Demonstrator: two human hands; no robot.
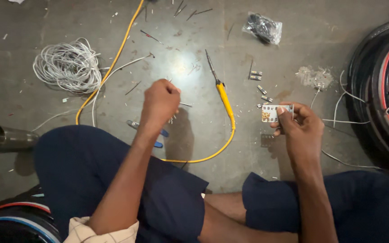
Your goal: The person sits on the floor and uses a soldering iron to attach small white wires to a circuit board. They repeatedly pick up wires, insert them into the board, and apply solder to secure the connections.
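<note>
Wire coil [68,65] sits far left on the floor [32,27] beside the yellow cable [113,58], and our left hand [160,102] hangs mid-frame, fingers curled together pinching a thin metal piece [185,105] that sticks out rightward, blue-handled pliers [158,132] just under it. Further right the yellow-handled soldering iron [223,96] lies tip-up, long axis running away from us, nearer the left hand; our right hand [299,126] pinches the small white board [271,113] between thumb and fingers, loose small connectors [262,90] just above it.
</note>
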